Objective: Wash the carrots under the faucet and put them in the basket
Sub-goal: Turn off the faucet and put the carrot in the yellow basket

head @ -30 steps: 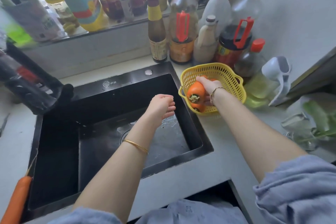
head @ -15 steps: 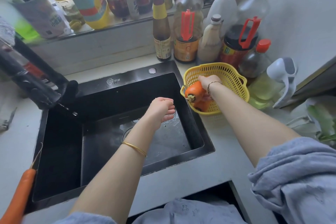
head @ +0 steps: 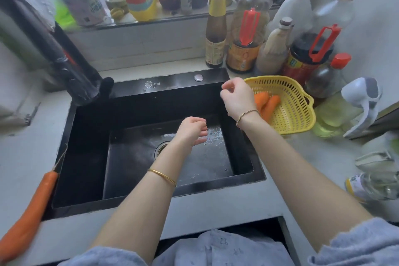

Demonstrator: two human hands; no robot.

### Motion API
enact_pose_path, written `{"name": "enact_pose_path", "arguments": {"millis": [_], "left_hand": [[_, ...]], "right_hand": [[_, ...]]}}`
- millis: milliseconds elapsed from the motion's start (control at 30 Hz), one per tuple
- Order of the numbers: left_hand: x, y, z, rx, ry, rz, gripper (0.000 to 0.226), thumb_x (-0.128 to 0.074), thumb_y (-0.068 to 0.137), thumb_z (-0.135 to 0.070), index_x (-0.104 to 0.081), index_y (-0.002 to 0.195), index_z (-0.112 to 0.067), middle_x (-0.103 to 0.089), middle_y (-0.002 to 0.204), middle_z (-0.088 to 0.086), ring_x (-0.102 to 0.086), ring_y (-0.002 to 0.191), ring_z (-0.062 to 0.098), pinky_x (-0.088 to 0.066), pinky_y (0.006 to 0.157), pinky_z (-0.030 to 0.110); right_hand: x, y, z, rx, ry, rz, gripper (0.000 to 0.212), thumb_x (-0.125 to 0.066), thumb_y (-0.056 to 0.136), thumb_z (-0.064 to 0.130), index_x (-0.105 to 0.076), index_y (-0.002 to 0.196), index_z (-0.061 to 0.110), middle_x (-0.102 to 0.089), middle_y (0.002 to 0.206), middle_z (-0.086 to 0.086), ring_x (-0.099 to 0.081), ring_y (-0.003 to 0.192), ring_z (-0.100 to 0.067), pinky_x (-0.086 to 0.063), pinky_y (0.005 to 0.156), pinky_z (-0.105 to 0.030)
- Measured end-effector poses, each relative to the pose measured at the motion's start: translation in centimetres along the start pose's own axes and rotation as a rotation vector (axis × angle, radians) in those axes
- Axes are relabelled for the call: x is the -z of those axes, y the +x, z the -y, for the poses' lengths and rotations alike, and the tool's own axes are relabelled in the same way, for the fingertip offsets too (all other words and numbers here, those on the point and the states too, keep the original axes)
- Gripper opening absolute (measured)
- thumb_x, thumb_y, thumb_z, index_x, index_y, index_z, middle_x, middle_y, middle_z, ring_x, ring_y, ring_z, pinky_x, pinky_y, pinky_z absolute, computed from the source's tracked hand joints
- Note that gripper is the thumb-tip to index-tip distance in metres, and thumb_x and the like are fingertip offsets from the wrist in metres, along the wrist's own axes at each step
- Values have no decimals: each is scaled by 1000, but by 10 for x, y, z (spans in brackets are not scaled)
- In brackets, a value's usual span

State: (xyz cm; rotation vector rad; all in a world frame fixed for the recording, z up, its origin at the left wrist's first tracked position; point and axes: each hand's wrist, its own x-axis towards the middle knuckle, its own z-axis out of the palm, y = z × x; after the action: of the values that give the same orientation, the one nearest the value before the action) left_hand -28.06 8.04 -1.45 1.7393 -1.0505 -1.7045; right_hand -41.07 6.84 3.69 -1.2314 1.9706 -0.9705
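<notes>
Two orange carrots [head: 269, 103] lie inside the yellow plastic basket [head: 295, 114] on the counter right of the black sink [head: 151, 93]. My right hand [head: 236, 98] hovers over the sink's right rim, just left of the basket, fingers loosely curled and holding nothing. My left hand [head: 192, 128] hangs above the sink basin near the drain [head: 160, 149], fingers loosely curled, also empty. A third carrot [head: 28, 207] lies on the counter at the sink's left edge. The black faucet [head: 64, 65] leans in from the upper left; no water runs from it.
Several sauce and oil bottles [head: 244, 34] crowd the counter behind the basket and the windowsill. A white scoop-like tool [head: 362, 103] and a glass jar [head: 375, 183] sit on the right counter. The sink floor is wet.
My right hand let go of the carrot in the basket and drew back left over the sink rim. My left hand stayed over the basin.
</notes>
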Motion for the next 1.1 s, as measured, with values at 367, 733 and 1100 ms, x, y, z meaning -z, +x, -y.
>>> {"name": "enact_pose_path", "arguments": {"millis": [367, 733, 1100], "left_hand": [[168, -40, 100, 4, 664, -732, 31, -52, 97, -16, -61, 126, -15, -57, 128, 10, -49, 120, 30, -45, 93, 40], [280, -68, 147, 327, 1055, -997, 34, -56, 97, -25, -50, 127, -11, -53, 130, 13, -47, 119, 31, -39, 96, 42], [298, -64, 139, 284, 953, -804, 29, -52, 99, -38, -56, 114, -13, -60, 113, 9, -57, 105, 30, -33, 92, 41]], "right_hand": [[-178, -75, 12, -78, -153, 730, 13, -42, 88, 4, -51, 94, 10, -53, 79, -6, -56, 67, -24, -55, 62, -34], [-238, -97, 15, -142, -183, 852, 16, -40, 92, 3, -52, 101, 8, -51, 80, -9, -52, 70, -26, -50, 57, -31], [-248, -90, 9, -187, -171, 806, 20, -43, 94, 9, -52, 112, 8, -53, 93, -10, -58, 66, -20, -53, 51, -29]]}}
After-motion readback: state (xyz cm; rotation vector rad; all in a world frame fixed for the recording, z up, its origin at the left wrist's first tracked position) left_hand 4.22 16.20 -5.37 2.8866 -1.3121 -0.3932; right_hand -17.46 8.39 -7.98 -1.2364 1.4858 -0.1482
